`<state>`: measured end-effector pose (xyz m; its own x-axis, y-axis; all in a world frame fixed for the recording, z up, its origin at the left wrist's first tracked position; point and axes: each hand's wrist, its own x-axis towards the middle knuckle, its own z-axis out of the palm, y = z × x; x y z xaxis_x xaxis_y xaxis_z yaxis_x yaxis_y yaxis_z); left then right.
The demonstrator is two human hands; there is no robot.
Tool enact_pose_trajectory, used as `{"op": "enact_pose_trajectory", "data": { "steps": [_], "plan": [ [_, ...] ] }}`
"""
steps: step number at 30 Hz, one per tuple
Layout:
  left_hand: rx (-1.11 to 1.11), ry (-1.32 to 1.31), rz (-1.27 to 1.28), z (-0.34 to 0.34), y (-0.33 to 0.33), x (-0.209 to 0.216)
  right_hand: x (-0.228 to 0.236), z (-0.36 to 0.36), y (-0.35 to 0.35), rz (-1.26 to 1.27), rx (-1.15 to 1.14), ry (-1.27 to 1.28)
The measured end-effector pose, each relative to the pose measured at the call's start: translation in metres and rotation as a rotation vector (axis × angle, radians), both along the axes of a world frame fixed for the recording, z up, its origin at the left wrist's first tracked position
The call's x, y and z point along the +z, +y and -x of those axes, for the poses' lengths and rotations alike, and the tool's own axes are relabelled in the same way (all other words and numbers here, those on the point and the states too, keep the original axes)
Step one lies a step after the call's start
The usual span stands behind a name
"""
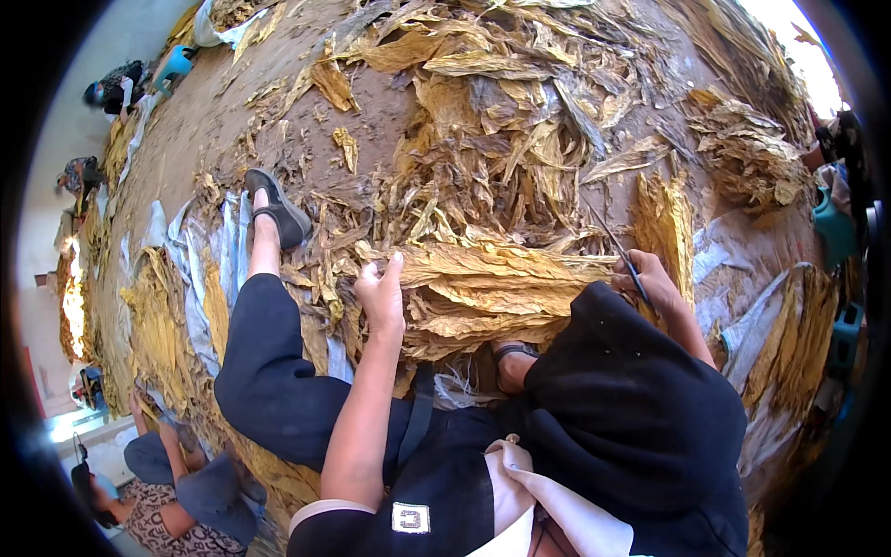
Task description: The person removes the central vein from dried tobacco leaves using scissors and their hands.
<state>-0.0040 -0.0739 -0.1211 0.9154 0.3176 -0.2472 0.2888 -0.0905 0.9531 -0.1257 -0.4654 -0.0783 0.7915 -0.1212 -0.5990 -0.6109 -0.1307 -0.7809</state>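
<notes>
Dried yellow-brown leaves, looking like tobacco leaves (492, 269), lie across in front of me, several layered lengthwise. At their left end my left hand (381, 295) is closed, thumb up and fingers curled, on the end of a leaf. My right hand (652, 280) is at the other end, its fingers wrapped round a long thin dark tool (620, 246) that points up and away to the left. Whether that tool is a pair of scissors or a plain rod I cannot make out. The right fingers also come close to the leaf ends.
Loose leaves (492, 121) heap up beyond my hands on the brown floor (223, 121). A leaf bundle (664, 223) stands right of my right hand. Pale plastic sheeting (195, 297) lies leftward. A teal plastic chair (833, 227) is far right. A co-worker (167, 501) sits lower left.
</notes>
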Motion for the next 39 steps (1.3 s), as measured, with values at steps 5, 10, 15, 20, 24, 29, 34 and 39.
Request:
{"op": "enact_pose_trajectory", "data": {
  "steps": [5, 10, 15, 20, 24, 29, 34, 39],
  "plan": [
    [-0.122, 0.019, 0.065, 0.002, -0.007, 0.016, -0.014, 0.008, -0.001, 0.462, 0.067, -0.096],
    [-0.149, 0.152, 0.141, 0.001, 0.0, 0.02, 0.009, -0.003, 0.013, 0.657, -0.046, -0.315],
    [-0.211, 0.207, 0.091, -0.003, 0.006, 0.028, 0.043, -0.02, 0.033, 0.662, -0.036, -0.44],
    [-0.177, 0.234, 0.105, -0.003, 0.001, 0.038, 0.064, -0.03, 0.058, 0.072, 0.235, -0.305],
    [-0.155, 0.271, 0.142, -0.007, 0.0, 0.037, 0.062, -0.039, 0.09, -0.147, 0.594, -0.104],
    [-0.129, 0.281, 0.226, -0.008, -0.006, 0.045, 0.03, -0.045, 0.117, -0.285, 0.784, 0.033],
    [-0.077, 0.271, 0.242, -0.007, -0.007, 0.043, 0.02, -0.045, 0.125, -0.488, 0.669, 0.31],
    [-0.118, 0.31, 0.198, -0.001, -0.012, 0.041, 0.014, -0.046, 0.134, -0.512, 0.613, 0.343]
  ]
}}
